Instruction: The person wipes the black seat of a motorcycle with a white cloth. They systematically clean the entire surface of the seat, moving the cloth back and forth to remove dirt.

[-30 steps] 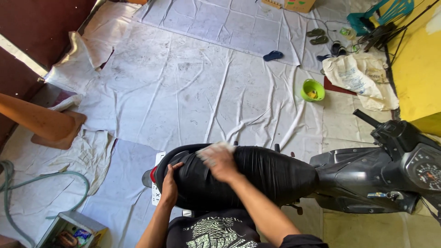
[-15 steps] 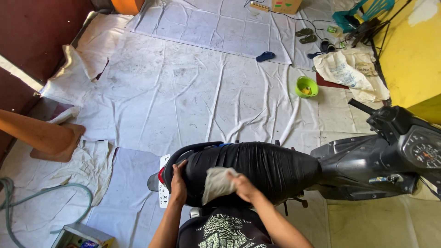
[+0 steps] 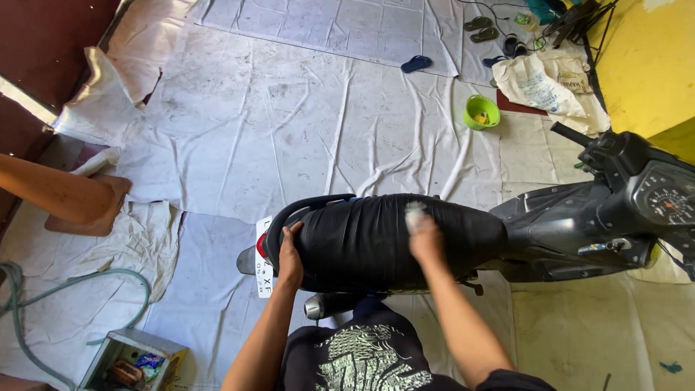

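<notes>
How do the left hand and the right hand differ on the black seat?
The left hand grips the rear edge of the black seat, bare and sharp in the picture. The right hand lies on top of the seat, pressing a pale cloth, and looks blurred. Both touch the seat.

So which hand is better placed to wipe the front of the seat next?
Probably the right hand: it presses the cloth on the black seat, nearer the front. The left hand grips the rear edge.
</notes>
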